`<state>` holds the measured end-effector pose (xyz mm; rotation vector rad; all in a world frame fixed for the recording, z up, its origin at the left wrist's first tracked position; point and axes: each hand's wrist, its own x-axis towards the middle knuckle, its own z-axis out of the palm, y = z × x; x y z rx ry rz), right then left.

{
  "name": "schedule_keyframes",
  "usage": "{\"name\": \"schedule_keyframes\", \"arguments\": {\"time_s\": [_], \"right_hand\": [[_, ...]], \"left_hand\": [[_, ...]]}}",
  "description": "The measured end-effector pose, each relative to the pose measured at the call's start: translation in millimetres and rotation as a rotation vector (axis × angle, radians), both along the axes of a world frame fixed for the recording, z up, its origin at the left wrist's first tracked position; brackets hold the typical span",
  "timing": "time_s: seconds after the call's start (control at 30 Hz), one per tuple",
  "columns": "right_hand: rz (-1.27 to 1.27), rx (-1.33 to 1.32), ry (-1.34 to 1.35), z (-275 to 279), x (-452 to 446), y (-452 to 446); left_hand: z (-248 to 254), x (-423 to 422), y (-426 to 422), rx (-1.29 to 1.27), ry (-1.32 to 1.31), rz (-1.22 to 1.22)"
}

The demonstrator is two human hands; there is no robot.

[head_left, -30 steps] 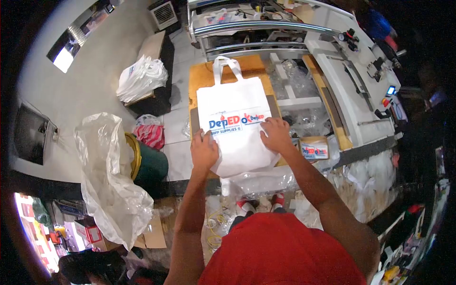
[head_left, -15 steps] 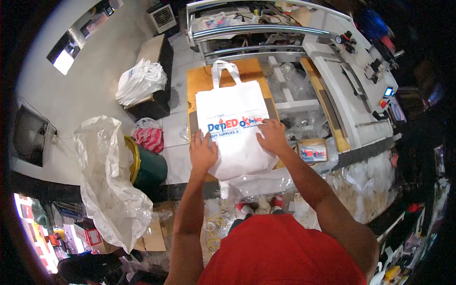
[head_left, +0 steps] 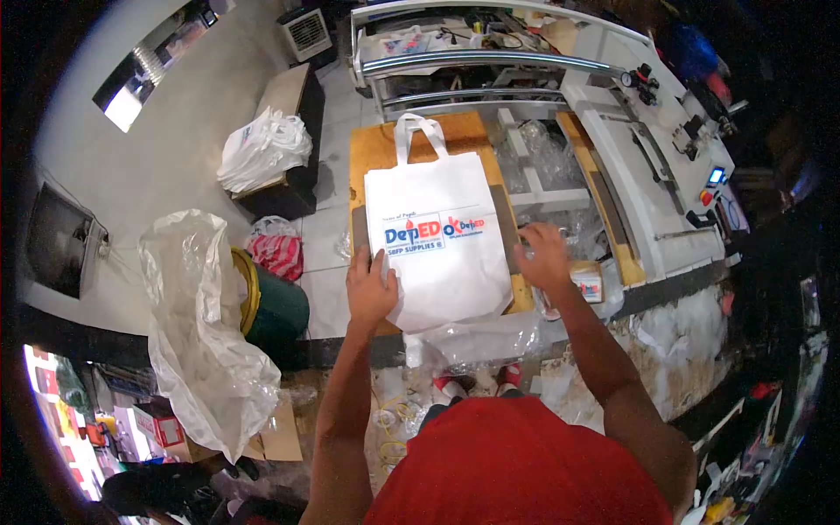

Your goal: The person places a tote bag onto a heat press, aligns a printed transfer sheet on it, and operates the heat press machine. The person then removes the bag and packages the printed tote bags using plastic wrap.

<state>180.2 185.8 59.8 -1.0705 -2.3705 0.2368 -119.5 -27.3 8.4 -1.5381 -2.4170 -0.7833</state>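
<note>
A white tote bag (head_left: 446, 284) with red and blue "DepED" lettering lies flat, handles pointing away from me, on a wooden board (head_left: 468, 131). My left hand (head_left: 372, 284) rests on the bag's lower left edge, its fingers spread. Off the bag's right edge, my right hand (head_left: 544, 255) hovers with fingers apart and slightly bent, holding nothing that I can see. Just beyond that hand sits a small box (head_left: 587, 284) with printed lettering, partly covered by my forearm.
A white machine with a metal bar (head_left: 490, 59) spans the back and right. Stacked white bags (head_left: 264, 153) lie on a bench at the left. Nearer are a green bin (head_left: 284, 306) and a large crumpled plastic sack (head_left: 197, 337). Clear plastic (head_left: 481, 343) hangs at the front edge.
My right hand has lifted off the bag's printed area and moved right, past its edge. My left hand stays at the left edge. The view has shifted slightly.
</note>
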Motion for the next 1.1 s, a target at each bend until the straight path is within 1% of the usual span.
{"name": "schedule_keyframes", "arguments": {"time_s": [0.07, 0.23, 0.33, 0.37, 0.4, 0.43, 0.47, 0.5, 0.53, 0.57, 0.6, 0.63, 0.67, 0.7, 0.73, 0.8, 0.83, 0.9, 0.93, 0.97, 1.0, 1.03, 1.07, 1.1], "right_hand": [[0.14, 0.101, -0.015, -6.8, -11.5, -3.5], [0.165, 0.033, 0.032, 2.8, -21.2, -14.0], [0.137, 0.067, 0.095, 20.1, 1.2, -6.8], [0.106, 0.1, 0.134, 29.0, 17.7, -0.3], [0.033, 0.163, 0.159, 43.0, 38.7, 6.2], [-0.051, 0.227, 0.182, 52.2, 64.9, 14.3], [-0.166, 0.237, 0.193, 55.1, 95.4, 32.7], [-0.305, 0.259, 0.199, 64.3, 129.9, 54.0], [-0.424, 0.359, 0.167, 72.1, 164.1, 76.3], [-0.55, 0.46, 0.128, 77.0, 199.7, 97.8], [-0.677, 0.505, 0.037, 81.4, 227.1, 115.4], [-0.772, 0.468, -0.055, 86.3, 251.7, 134.6], [-0.837, 0.529, -0.194, 83.2, 271.3, 152.3], [-0.883, 0.47, -0.258, 98.2, 273.2, 155.1], [-0.894, 0.475, -0.257, 101.4, 286.0, 167.9], [-0.879, 0.279, -0.438, 90.6, 297.4, 198.7], [-0.876, 0.273, -0.366, 100.9, 291.5, 193.9], [-0.875, 0.271, -0.33, 96.3, 285.3, 191.2], [-0.901, 0.277, -0.299, 96.4, 284.9, 187.2], [-0.883, 0.255, -0.29, 97.1, 285.2, 184.3], [-0.863, 0.255, -0.291, 94.8, 286.9, 186.4], [-0.808, 0.223, -0.234, 91.0, 291.4, 188.5], [-0.757, 0.189, -0.178, 84.2, 297.9, 190.2], [-0.702, 0.22, -0.151, 71.2, 304.4, 199.5]], "left_hand": [[0.4, 3.6, 3.2, -0.012, 0.008, 0.008], [1.3, 4.5, 9.4, -0.096, 0.072, 0.042], [15.7, 4.5, 3.2, -0.043, 0.034, 0.056], [25.2, 3.2, -7.5, 0.056, -0.041, 0.063], [34.4, 2.7, -20.8, 0.152, -0.117, 0.066], [41.1, 4.1, -36.9, 0.192, -0.086, 0.103], [40.4, 4.1, -55.2, 0.235, -0.062, 0.123], [17.1, -5.9, -79.2, 0.204, -0.027, 0.163], [-6.4, -16.1, -102.1, 0.173, 0.007, 0.202], [2.7, 0.2, -118.4, 0.301, -0.176, 0.194], [-16.9, 0.8, -144.6, 0.202, -0.074, 0.249], [-22.9, 4.4, -166.8, 0.06, -0.218, 0.293], [-24.0, 16.0, -184.3, -0.106, -0.26, 0.351], [-57.5, 14.7, -214.0, -0.223, -0.214, 0.374], [-93.6, 11.3, -242.8, -0.341, -0.164, 0.411], [-121.7, 18.9, -281.1, -0.84, -0.097, 0.384], [-138.2, 25.5, -302.6, -0.841, -0.104, 0.407], [-182.6, 35.0, -356.8, -0.791, -0.195, 0.382], [-225.4, 35.1, -390.8, -0.949, 0.042, 0.233], [-262.2, 35.3, -420.6, -1.076, 0.344, 0.08], [-256.3, 45.9, -424.8, -1.132, 0.639, -0.062], [-263.9, 55.4, -438.9, -1.083, 0.358, 0.077], [-257.0, 71.2, -445.7, -0.971, 0.074, 0.227], [-236.4, 92.4, -444.7, -0.83, -0.153, 0.375]]}}
